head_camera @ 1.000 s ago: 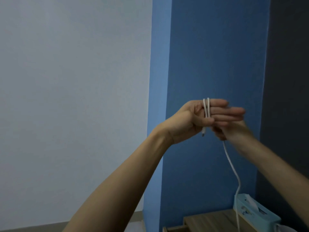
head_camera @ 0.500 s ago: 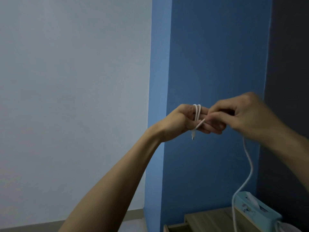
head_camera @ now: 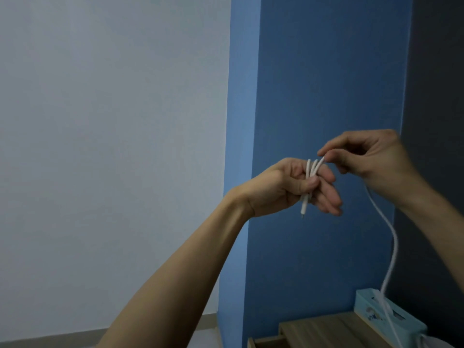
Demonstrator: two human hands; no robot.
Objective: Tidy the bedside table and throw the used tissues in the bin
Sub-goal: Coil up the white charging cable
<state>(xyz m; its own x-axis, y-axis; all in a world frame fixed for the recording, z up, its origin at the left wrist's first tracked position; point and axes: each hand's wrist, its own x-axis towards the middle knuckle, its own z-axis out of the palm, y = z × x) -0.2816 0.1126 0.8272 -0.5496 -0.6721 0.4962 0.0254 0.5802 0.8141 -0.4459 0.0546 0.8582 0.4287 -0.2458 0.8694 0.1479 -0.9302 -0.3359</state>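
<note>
Raised in front of a blue wall, the left hand (head_camera: 288, 187) grips a white cable (head_camera: 309, 169) looped over its fingers, thumb clamping the turns. The loops run roughly upright, and the plug end points down below the thumb. Just right of the left hand and slightly above it, the right hand (head_camera: 371, 159) pinches the running length, the nearer hand for laying the next turn. From there the slack falls down and right of the left hand to a tissue box (head_camera: 401, 322) on the worktop (head_camera: 321, 330).
</note>
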